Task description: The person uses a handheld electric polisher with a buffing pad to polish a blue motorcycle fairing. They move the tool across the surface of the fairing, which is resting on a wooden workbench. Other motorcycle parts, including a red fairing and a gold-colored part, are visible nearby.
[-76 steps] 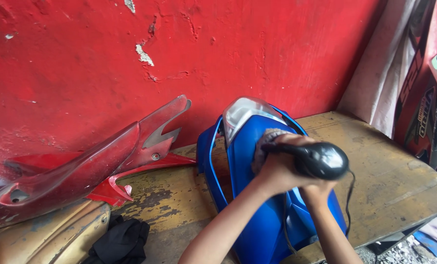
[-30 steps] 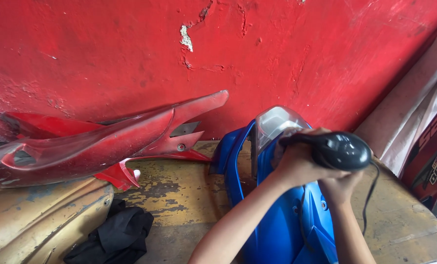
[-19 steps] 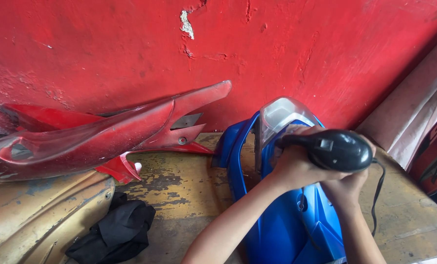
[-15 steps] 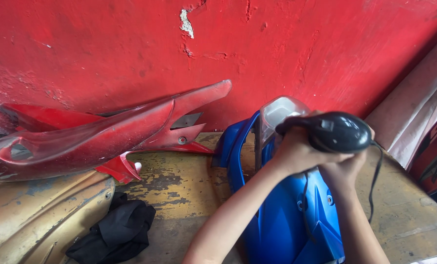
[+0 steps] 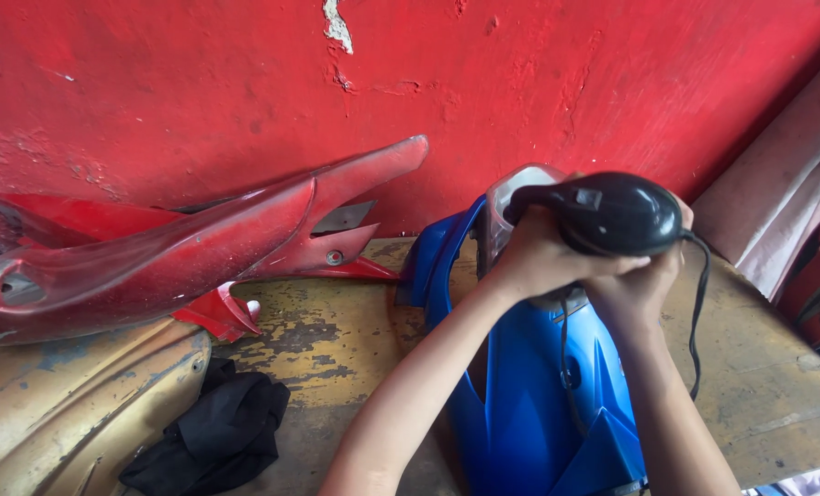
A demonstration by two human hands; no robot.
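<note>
**Hands holding a black corded tool over a blue scooter panel**

Hands are meeting at the top of the blue panel (image 5: 557, 404), which is lying on the worn wooden table (image 5: 759, 367) with its narrow end pointing toward you and its clear lens end (image 5: 511, 197) rising toward the red wall (image 5: 199, 83). Your left hand (image 5: 543, 262) is wrapping around the front of the black tool (image 5: 612, 213), its grip closed on the narrow neck of the rounded body. Your right hand (image 5: 644, 276) is cupping the tool from below and behind, its grip also closed on it, with the fingertips showing at the far edge. The tool is sitting just above the panel's upper part, right by the lens; you cannot tell whether it is touching the panel. Its black cord (image 5: 699, 312) is hanging down from the right side of the tool, past your right wrist.

To the left, a long red scooter panel (image 5: 199, 248) is leaning against the wall, well apart from your hands. Below it, a crumpled black cloth (image 5: 217, 432) is lying on the table beside a dull yellowish curved panel (image 5: 70, 404). At the far right, a pale cloth (image 5: 777, 211) is hanging down near the table's edge.
</note>
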